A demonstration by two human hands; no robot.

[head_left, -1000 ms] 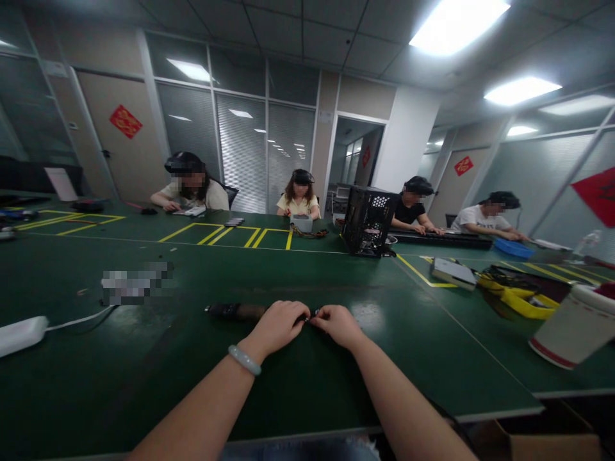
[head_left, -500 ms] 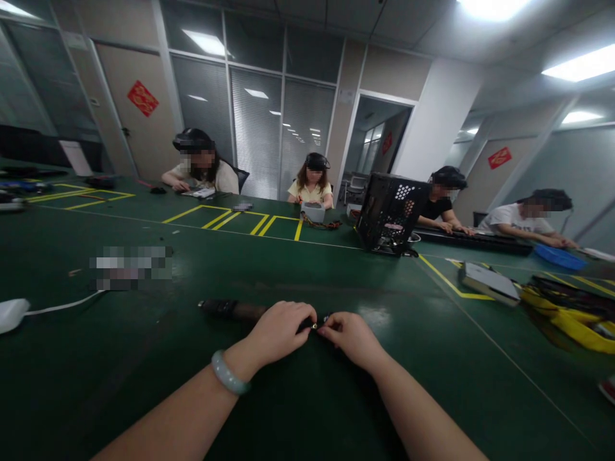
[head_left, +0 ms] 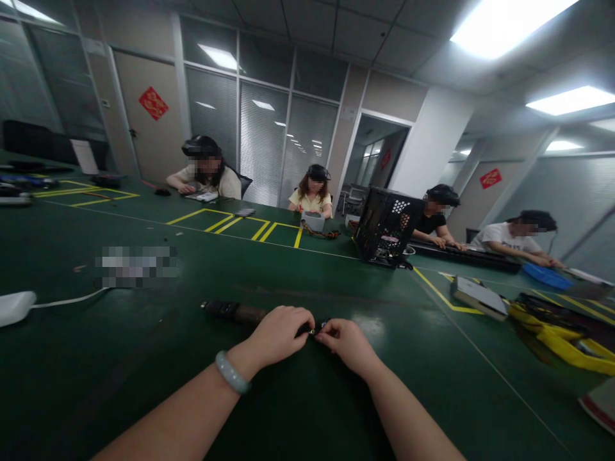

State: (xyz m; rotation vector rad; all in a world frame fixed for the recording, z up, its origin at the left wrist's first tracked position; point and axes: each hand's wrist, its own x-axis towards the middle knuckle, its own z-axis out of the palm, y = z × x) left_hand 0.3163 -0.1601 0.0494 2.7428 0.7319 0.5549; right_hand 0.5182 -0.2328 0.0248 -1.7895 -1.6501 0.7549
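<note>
A dark, tube-shaped tool (head_left: pixel 235 314) with a black ribbed section and a small metal tip at its left end lies on the green table. My left hand (head_left: pixel 278 333), with a pale green bangle (head_left: pixel 232 373) at the wrist, is closed over its right part. Between the two hands shows a tiny brass-coloured piece (head_left: pixel 312 331) at the tool's dark end. Close beside it my right hand (head_left: pixel 348 342) is closed in a pinch, thumb and forefinger together. Whatever the pinch holds is too small and dark to name.
Beyond my hands stands a black computer case (head_left: pixel 387 227). At right are a silver box-shaped device (head_left: pixel 480 298) and a yellow bag (head_left: pixel 571 346). A white adapter (head_left: pixel 16 308) with a cable lies at left. Several people work across the green table (head_left: pixel 192 378).
The view has tilted and shifted slightly, so the far side sits lower in the picture. Both hands keep nearly the same grip, the right fingertips slightly lower beside the tool's end.
</note>
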